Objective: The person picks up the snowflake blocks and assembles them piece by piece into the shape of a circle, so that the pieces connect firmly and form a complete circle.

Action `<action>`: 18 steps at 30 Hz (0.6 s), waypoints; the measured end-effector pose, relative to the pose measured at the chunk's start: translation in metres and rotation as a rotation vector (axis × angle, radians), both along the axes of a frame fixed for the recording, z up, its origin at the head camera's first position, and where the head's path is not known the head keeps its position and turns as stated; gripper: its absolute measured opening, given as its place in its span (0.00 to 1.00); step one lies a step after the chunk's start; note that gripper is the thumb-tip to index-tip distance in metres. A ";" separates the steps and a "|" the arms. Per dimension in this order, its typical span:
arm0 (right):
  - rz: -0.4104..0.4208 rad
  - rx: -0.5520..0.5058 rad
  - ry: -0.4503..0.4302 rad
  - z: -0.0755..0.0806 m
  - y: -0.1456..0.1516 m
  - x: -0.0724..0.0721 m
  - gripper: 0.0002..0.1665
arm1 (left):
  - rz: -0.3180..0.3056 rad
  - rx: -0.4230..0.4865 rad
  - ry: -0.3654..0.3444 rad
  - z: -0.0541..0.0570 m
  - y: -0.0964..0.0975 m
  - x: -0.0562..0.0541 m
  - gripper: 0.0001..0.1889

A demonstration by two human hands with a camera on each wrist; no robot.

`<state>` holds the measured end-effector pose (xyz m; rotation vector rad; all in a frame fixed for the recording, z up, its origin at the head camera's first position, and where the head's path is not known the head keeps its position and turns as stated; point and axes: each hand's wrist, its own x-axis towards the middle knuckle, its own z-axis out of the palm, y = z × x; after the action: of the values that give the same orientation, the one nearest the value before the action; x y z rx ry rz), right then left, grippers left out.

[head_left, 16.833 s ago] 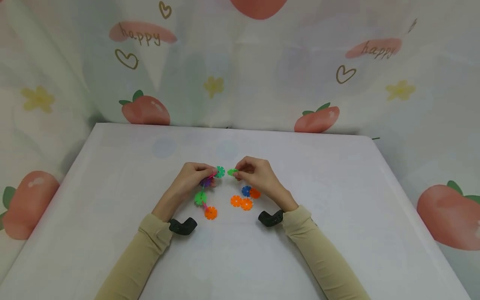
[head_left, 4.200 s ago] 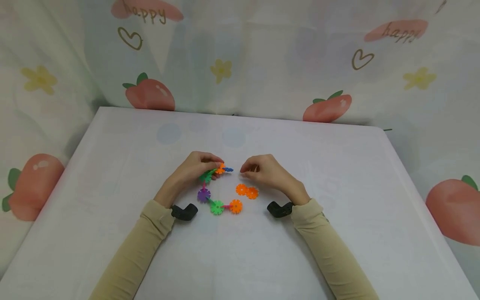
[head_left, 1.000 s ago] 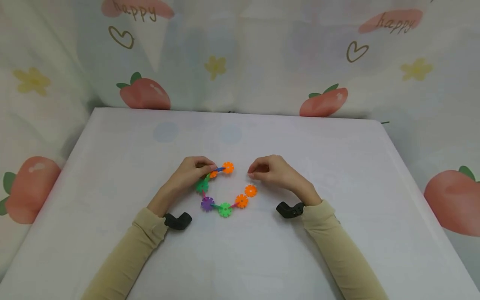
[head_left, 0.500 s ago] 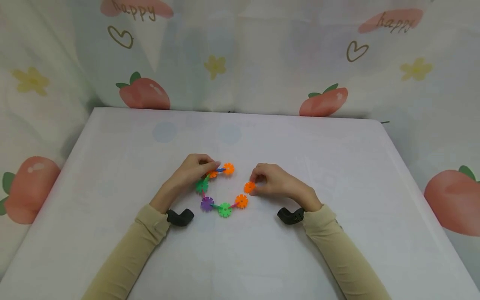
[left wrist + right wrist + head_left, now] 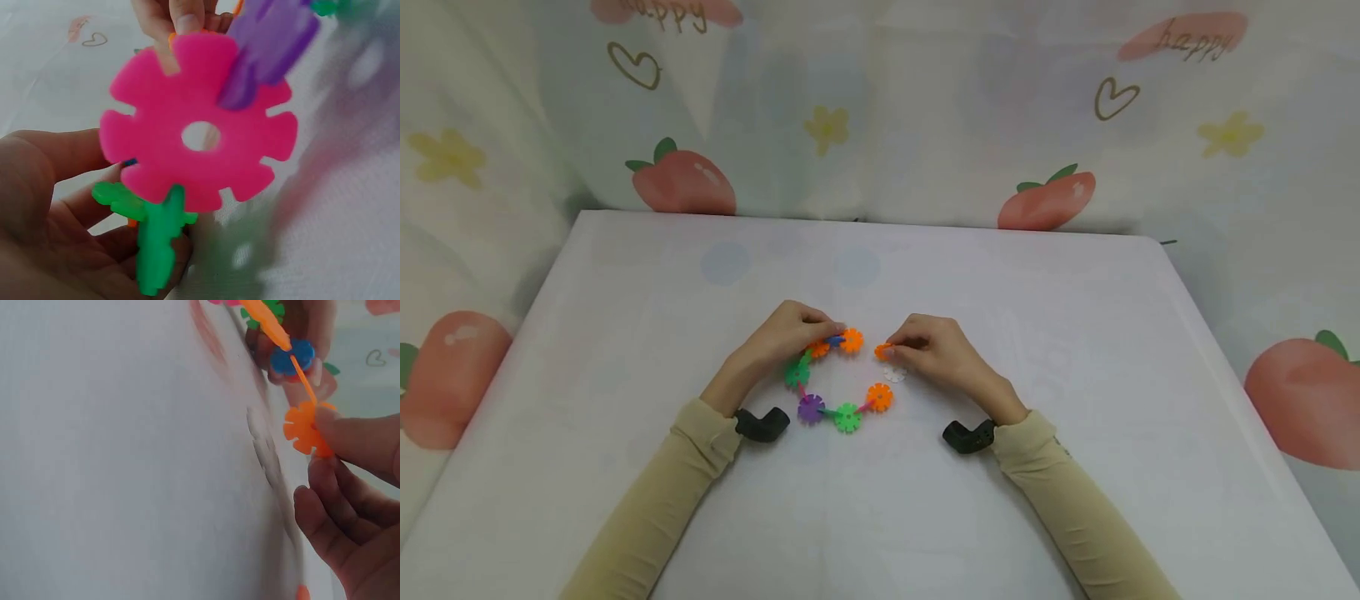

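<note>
A curved chain of slotted plastic snowflake discs lies in front of me, with a purple disc (image 5: 811, 409), a light green disc (image 5: 847, 417) and an orange end disc (image 5: 880, 397) along its near side. My left hand (image 5: 784, 336) pinches its far part by the blue disc (image 5: 292, 357), beside another orange end disc (image 5: 852, 341). Close to the left wrist camera hangs a pink disc (image 5: 156, 125). Between thumb and fingertips, my right hand (image 5: 936, 350) holds a loose orange disc (image 5: 306, 429), facing the chain's far end. Whether the two touch, I cannot tell.
A pale flower-shaped disc (image 5: 894, 374) lies just below my right fingers. Black wrist cameras sit at the left cuff (image 5: 763, 425) and right cuff (image 5: 967, 437). A white cloth covers the table (image 5: 880, 517), with a patterned curtain (image 5: 925, 125) behind.
Earlier the chain was shorter; orange and blue discs have joined it. In the last second my right hand took the loose orange disc from the table and brought it up and left towards the chain.
</note>
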<state>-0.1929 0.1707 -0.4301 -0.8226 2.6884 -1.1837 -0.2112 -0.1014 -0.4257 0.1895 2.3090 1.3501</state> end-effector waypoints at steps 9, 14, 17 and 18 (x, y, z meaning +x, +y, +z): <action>-0.026 -0.082 0.023 -0.003 -0.015 0.005 0.06 | -0.031 0.032 -0.030 0.000 -0.007 -0.005 0.15; -0.055 -0.068 0.057 -0.003 -0.023 0.006 0.05 | -0.044 0.054 -0.040 -0.001 -0.007 -0.008 0.14; -0.056 -0.062 0.064 -0.002 -0.027 0.007 0.05 | -0.032 0.059 -0.044 0.000 -0.007 -0.008 0.14; -0.054 -0.057 0.069 -0.002 -0.028 0.007 0.05 | -0.024 0.065 -0.049 0.000 -0.007 -0.008 0.14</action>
<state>-0.1864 0.1426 -0.4317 -0.8175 2.7602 -1.2723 -0.2192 -0.1083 -0.4260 0.2023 2.2176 1.4040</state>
